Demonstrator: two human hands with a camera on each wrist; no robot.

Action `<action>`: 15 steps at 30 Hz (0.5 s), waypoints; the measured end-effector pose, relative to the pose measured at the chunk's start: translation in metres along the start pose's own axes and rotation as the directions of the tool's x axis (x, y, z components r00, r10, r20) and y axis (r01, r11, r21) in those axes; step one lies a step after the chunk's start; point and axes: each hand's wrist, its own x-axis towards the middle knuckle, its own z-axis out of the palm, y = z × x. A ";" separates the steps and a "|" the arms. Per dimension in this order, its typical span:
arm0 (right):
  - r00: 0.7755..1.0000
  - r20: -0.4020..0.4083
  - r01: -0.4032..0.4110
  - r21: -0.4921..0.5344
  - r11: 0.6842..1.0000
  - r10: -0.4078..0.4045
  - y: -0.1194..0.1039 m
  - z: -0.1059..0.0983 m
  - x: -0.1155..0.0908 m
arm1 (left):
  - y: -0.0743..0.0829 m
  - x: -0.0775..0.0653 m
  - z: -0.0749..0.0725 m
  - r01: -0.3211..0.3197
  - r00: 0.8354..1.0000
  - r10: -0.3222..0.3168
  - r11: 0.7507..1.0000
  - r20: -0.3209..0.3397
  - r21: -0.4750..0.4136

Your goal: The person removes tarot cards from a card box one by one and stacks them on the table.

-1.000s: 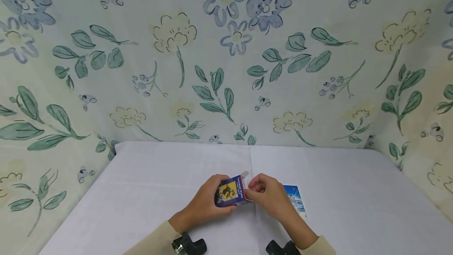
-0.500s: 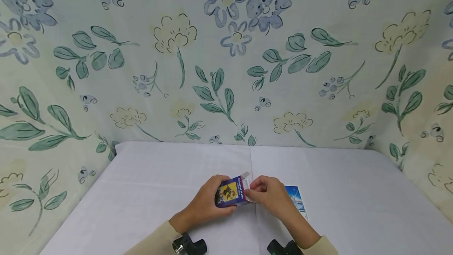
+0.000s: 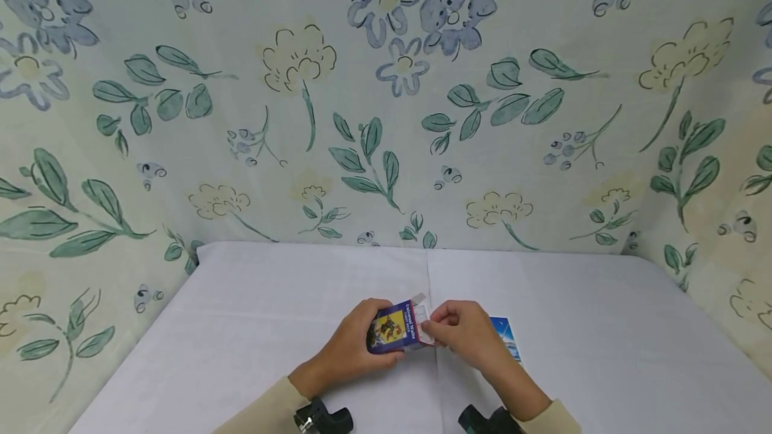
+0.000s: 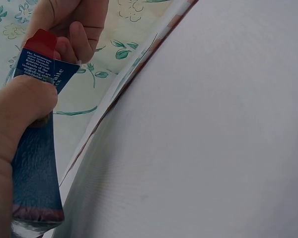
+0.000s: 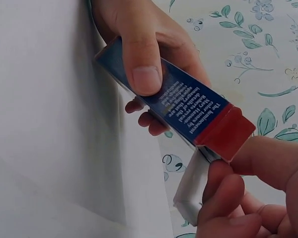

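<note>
My left hand (image 3: 352, 340) grips a blue tarot card box (image 3: 391, 329) lettered "Universal Waite", tilted above the table. Its thumb lies across the printed narrow side in the right wrist view. The box's end is open, with a red flap (image 5: 232, 133) standing out and a white flap (image 5: 192, 186) hanging from it. With curled fingers, my right hand (image 3: 467, 333) pinches at this open end. A pale edge, apparently of the tarot cards (image 3: 421, 317), shows between box and fingertips; the rest is hidden. Partly behind the right hand, a blue picture card (image 3: 505, 333) lies on the table.
A white cloth covers the table (image 3: 289, 300), with a crease running through its middle. Floral fabric (image 3: 386, 153) hangs behind and along both sides. Black camera mounts (image 3: 322, 416) sit at both wrists.
My right hand has shifted slightly right, and a little more of the pale edge shows at the box's mouth. It now covers more of the blue card. The left hand has barely moved.
</note>
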 end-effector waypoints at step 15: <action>0.999 -0.018 -0.037 0.018 0.999 0.037 -0.001 -0.011 0.002 | -0.001 0.000 0.001 -0.007 1.000 0.007 1.000 -0.004 0.007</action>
